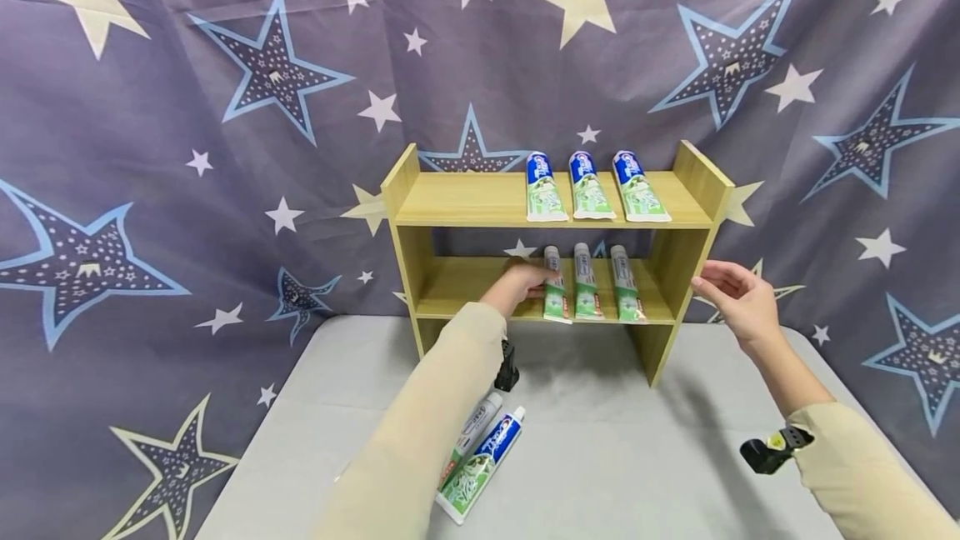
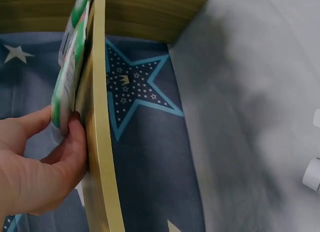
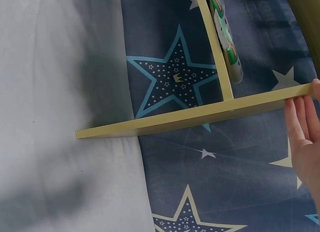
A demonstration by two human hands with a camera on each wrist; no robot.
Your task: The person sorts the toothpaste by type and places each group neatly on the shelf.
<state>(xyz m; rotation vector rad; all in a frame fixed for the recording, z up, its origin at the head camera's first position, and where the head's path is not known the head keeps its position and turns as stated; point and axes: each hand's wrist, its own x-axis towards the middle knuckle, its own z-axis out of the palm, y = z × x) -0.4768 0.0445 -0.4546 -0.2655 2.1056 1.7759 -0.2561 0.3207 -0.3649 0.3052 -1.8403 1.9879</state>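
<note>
The fingers (image 2: 76, 144) of the left hand (image 1: 523, 280) pinch the leftmost tube (image 1: 557, 305) on the lower board of the shelf (image 1: 461, 200). At three o'clock, the right hand (image 1: 742, 300) grips the side board (by its edge). Near six o'clock, loose tubes (image 1: 486, 463) lie on the tabletop (image 1: 600, 457).

We read one brand name: Crest.
In the head view, Crest lettering (image 1: 497, 440) shows on the blue-and-green tube (image 1: 476, 473) at six o'clock, and less sharply on three matching tubes (image 1: 591, 188) near two o'clock; we find the grey-and-green tubes' (image 1: 585, 279) print, towards four o'clock, too small.
</note>
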